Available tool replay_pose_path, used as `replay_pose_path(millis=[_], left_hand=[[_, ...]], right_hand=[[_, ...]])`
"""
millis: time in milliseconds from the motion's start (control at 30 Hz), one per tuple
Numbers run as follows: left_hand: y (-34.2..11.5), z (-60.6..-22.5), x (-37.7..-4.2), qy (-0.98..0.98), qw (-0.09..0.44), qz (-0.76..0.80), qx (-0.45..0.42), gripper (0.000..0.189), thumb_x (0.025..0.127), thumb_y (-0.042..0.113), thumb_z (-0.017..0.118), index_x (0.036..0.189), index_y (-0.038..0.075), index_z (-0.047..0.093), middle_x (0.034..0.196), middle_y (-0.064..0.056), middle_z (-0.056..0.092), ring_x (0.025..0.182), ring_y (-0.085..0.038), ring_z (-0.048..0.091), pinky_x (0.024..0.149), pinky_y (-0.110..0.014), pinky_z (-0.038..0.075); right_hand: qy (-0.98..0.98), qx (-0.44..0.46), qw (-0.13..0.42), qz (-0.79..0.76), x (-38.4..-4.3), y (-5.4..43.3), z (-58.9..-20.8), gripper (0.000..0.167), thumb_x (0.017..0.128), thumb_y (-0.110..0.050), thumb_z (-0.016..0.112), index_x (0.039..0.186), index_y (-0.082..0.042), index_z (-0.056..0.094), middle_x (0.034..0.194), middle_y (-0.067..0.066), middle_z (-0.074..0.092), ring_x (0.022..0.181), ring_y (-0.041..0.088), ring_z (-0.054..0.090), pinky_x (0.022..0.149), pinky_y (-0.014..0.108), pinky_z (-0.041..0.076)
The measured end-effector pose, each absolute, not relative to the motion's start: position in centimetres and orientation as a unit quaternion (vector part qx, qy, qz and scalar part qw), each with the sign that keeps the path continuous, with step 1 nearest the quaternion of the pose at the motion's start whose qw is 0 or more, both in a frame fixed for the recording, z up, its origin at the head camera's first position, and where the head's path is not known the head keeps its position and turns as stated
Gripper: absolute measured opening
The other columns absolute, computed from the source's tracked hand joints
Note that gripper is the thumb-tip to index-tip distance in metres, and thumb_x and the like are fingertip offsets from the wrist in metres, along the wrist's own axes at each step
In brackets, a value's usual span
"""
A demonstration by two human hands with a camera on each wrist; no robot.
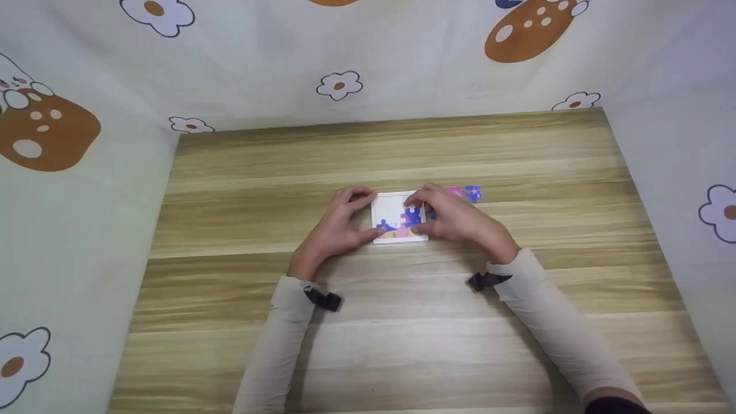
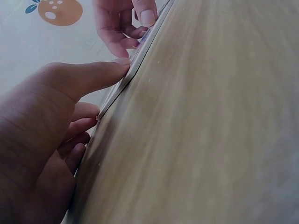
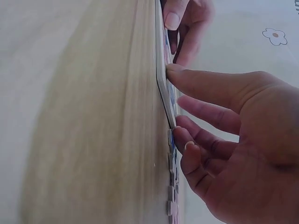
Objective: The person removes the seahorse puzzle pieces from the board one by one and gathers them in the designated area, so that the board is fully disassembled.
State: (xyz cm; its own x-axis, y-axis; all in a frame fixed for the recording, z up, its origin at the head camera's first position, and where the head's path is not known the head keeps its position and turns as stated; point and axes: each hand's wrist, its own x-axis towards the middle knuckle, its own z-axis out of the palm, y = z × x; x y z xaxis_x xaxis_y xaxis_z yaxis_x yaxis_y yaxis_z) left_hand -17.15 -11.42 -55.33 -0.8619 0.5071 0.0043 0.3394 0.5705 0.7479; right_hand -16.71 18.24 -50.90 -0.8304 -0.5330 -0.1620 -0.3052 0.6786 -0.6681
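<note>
A small square puzzle tray (image 1: 401, 241) with a white rim lies on the table, several jigsaw pieces along its bottom and right side. My left hand (image 1: 339, 221) holds the tray by its left side, thumb on the lower left over the pieces and fingers at the upper left corner. With thumb and index finger my right hand (image 1: 454, 214) pinches a dark blue puzzle piece (image 1: 413, 217) at the tray's right side. In the right wrist view, its other fingers (image 3: 191, 158) curl beside the tray's edge.
Loose pink and blue puzzle pieces (image 1: 472, 193) lie right of the tray, partly behind the right hand. The wood-grain table (image 1: 397, 322) is bordered at the back and sides by a pale printed cloth (image 1: 259, 69). Each sleeve carries a black wrist device (image 1: 323, 299).
</note>
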Motion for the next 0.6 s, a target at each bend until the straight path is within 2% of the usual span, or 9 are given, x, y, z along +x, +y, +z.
replay_pose_path(millis=[300, 600], left_hand=[[-11.47, -55.48, -17.19, 0.872, 0.09, 0.41, 0.251, 0.084, 0.09, 0.046, 0.089, 0.158, 0.008, 0.056, 0.157, -0.003, 0.05, 0.15, -0.023, 0.041, 0.129, -0.045, 0.037], [-11.39, -55.45, -17.33, 0.876, 0.09, 0.399, 0.256, 0.084, 0.09, 0.048, 0.088, 0.158, 0.008, 0.056, 0.157, -0.003, 0.05, 0.151, -0.022, 0.04, 0.13, -0.043, 0.036]], right_hand=[[0.902, -0.24, 0.181, -0.312, -16.4, 18.02, -50.76, 0.052, 0.09, -0.024, 0.09, 0.136, -0.01, 0.071, 0.121, 0.01, 0.064, 0.108, 0.027, 0.064, 0.094, 0.043, 0.057], [0.897, -0.231, 0.199, -0.32, -16.37, 18.09, -50.72, 0.053, 0.093, -0.02, 0.087, 0.141, -0.011, 0.069, 0.122, 0.009, 0.058, 0.107, 0.025, 0.06, 0.093, 0.04, 0.054]])
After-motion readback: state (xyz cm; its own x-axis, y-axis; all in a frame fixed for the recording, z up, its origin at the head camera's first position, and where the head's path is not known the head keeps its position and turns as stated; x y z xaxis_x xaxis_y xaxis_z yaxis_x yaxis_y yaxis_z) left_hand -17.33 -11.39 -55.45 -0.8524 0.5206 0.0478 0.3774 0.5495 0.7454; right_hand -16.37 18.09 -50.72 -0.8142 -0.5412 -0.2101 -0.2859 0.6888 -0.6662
